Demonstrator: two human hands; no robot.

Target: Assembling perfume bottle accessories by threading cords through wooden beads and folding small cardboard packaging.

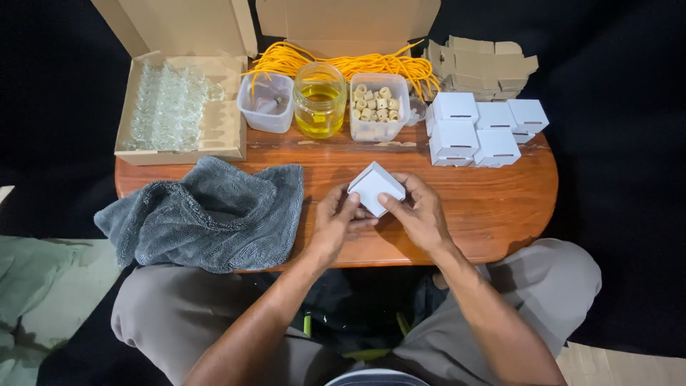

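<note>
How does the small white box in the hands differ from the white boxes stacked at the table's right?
The small white box is held off the table, tilted on a corner, between the left hand and right hand; the stacked white boxes sit flat and untouched. It is single; they form a group. Both look alike in colour and size.

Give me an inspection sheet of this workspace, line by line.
Surface: oval reddish-brown wooden table, low, over the person's crossed legs.
Job's things: small white folded cardboard box, held above the table by both hands; group of finished white boxes at the far right.
Clutter: crumpled grey towel; open cardboard box of clear glass pieces; glass jar of yellow liquid; clear tub of beige cylindrical beads; second clear tub; stack of flat brown cardboard blanks.
Hands: left hand and right hand both grip the box.
Cables: bundle of yellow cord behind the tubs.
Surroundings: black cloth backdrop.
</note>
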